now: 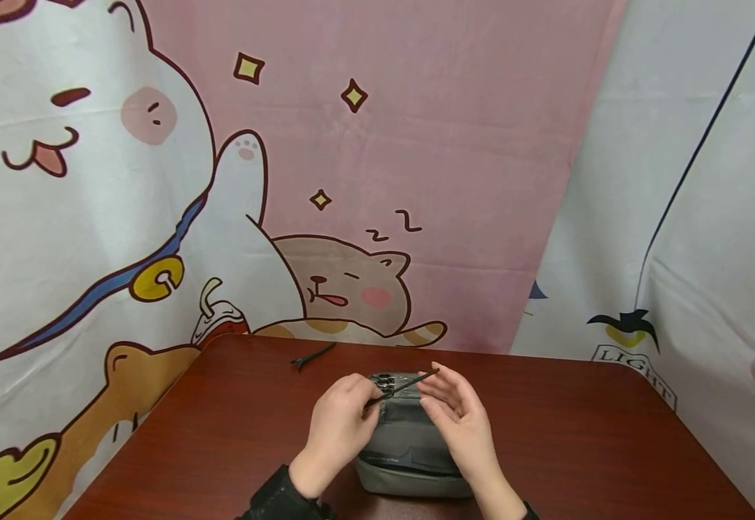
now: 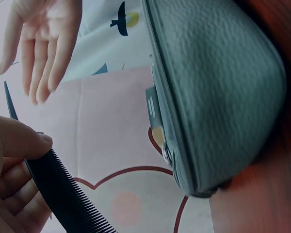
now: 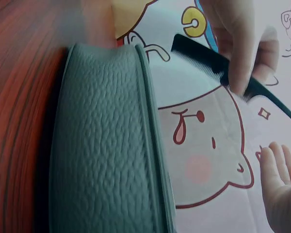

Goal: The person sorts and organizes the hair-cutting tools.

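Note:
My left hand pinches a black rat-tail comb between thumb and fingers, near where the teeth meet the thin tail. The comb's tail slants up to the right in the head view. Close to that tail end is my right hand, its fingers extended; the left wrist view shows a gap between it and the comb. Below both hands a grey-green zippered pouch with pebbled sides stands on the table. Its top has a clear-looking panel at the far end, partly covered by the hands.
A small dark slender item lies near the far edge of the brown wooden table; its kind is unclear. Behind the table hangs a cloth printed with cartoon cats, with a white printed cloth to the right.

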Demonstrator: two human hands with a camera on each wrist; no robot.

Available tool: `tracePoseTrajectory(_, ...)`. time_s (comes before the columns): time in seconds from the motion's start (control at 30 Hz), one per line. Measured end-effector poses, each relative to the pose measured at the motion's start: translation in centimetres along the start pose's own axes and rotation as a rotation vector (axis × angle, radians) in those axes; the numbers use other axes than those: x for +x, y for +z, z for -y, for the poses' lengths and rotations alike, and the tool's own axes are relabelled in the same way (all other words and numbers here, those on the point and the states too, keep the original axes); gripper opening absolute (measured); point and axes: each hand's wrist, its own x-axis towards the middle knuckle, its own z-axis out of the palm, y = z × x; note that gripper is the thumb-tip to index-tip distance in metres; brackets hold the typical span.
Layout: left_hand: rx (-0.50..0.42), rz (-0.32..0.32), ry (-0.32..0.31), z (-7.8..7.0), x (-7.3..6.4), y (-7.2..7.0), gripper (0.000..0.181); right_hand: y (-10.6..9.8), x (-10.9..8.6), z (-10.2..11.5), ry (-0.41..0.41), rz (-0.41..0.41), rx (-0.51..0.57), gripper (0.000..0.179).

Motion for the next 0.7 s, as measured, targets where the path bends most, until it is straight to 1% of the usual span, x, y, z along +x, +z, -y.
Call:
tracePoseTrajectory(0.17,0.005,-0.029,0.017,-0.7,0.2,0.5,0.032,1.0,0.2,0.0,-0.094,-0.027,0.093,0.046)
tracePoseTrajectory(0.27,-0.002,-0.051,0.015,-1.0,0.4,0.6,0.032,1.6,0.2,0.1,-0.118,-0.055,0.133,0.044)
tracePoseTrajectory(0.37,-0.011,-0.060,0.005,-1.3,0.4,0.8,0.032,2.0,0.3,0.2,-0.123,-0.081,0.167,0.038)
tracePoseTrajectory(0.5,-0.019,-0.065,-0.001,-1.6,0.3,0.9,0.033,2.4,0.5,0.2,-0.123,-0.111,0.212,0.026)
tracePoseTrajectory(0.6,-0.019,-0.075,0.006,-1.7,0.3,1.0,0.034,2.6,0.5,0.3,-0.095,-0.149,0.246,0.020)
tracePoseTrajectory(0.7,-0.019,-0.088,0.014,-1.9,0.3,1.1,0.035,2.8,0.4,0.4,-0.064,-0.184,0.275,0.017)
